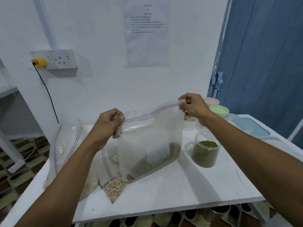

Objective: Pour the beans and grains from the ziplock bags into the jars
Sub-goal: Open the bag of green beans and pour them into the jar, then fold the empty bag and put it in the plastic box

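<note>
A clear, crinkled plastic bag is held upright on the flat white table, with small green beans heaped in its bottom. Its zip edge, lined red and blue, is pinched at one top corner by the left hand and at the other by the right hand. Just to its right, a round clear jar stands lidless, nearly filled with green beans. At the left, limp grain bags are slumped.
</note>
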`<move>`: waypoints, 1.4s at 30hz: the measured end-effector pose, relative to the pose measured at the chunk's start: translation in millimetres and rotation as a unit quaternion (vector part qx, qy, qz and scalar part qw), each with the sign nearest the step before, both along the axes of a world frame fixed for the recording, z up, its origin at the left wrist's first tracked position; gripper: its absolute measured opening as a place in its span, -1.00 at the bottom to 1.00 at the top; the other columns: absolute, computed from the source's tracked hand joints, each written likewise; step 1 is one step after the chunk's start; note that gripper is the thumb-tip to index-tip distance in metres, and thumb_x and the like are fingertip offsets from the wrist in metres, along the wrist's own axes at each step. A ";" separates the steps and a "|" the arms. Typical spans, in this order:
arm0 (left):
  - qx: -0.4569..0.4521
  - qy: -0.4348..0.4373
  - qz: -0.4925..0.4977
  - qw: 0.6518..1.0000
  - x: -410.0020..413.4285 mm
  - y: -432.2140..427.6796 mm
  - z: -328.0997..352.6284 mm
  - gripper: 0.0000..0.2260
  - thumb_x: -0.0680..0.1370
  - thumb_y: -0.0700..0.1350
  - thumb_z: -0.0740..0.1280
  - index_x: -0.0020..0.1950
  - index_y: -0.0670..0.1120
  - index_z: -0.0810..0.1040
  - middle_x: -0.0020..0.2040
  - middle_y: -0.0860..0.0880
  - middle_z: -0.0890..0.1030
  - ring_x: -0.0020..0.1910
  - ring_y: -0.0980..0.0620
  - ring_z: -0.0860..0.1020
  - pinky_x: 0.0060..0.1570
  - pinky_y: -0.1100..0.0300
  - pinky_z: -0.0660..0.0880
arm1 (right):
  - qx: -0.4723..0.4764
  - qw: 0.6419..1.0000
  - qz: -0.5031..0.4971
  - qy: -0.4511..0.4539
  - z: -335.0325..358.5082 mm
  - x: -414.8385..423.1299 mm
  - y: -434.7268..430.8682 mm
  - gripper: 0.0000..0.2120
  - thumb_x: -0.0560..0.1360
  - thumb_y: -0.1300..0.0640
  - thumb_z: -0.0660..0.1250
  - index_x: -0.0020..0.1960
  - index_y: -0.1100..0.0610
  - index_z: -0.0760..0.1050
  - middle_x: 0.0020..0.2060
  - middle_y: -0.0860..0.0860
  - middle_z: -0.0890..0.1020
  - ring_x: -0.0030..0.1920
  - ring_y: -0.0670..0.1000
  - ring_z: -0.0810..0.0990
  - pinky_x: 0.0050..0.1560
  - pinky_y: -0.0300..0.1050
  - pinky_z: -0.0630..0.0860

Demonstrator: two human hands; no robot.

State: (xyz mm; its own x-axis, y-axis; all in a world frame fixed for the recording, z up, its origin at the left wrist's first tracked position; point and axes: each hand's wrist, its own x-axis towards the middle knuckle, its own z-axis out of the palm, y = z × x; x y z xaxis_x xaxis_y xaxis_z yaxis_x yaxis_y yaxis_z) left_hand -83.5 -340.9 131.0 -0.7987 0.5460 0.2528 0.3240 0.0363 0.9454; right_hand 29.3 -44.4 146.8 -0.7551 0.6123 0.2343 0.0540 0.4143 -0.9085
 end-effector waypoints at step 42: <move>-0.360 0.377 -0.082 0.850 48.4 166.4 -90.1 -0.60 0.55 -0.03 0.37 0.36 -0.08 0.43 0.31 -0.05 0.43 0.28 -0.06 0.41 0.18 0.05 0.43 | 0.145 0.965 0.107 -0.190 -84.1 39.6 83.9 -0.82 0.55 0.13 0.39 0.15 0.09 0.61 0.04 -0.01 0.67 0.09 -0.02 0.62 0.14 -0.14 0.53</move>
